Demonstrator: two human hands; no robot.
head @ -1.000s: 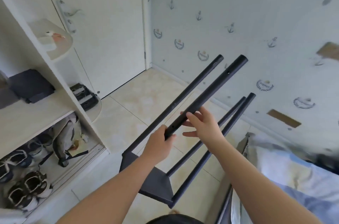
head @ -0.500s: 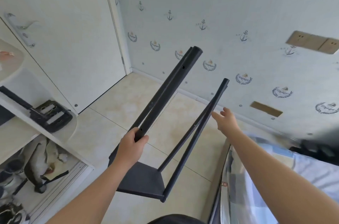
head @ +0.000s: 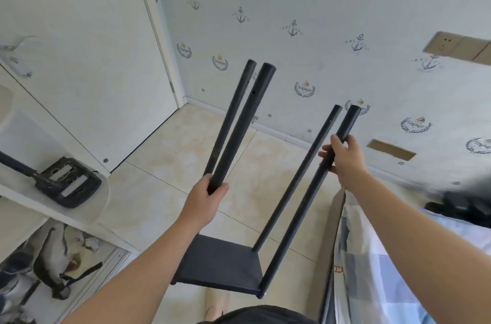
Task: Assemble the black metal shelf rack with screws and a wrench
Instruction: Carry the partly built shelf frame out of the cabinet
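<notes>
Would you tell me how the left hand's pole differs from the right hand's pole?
The left hand grips the left pole well below its top; the right hand grips the right pole near its top. The left pole's tip sits higher in view than the right pole's. Both are black tubes.

Matte black shelf rack (head: 220,268) with black poles (head: 240,127); pale blue wallpaper (head: 305,5) printed with navy anchors; cream marbled floor tiles (head: 170,164); blue-and-white checked bedding (head: 385,270); white door (head: 79,58).
</notes>
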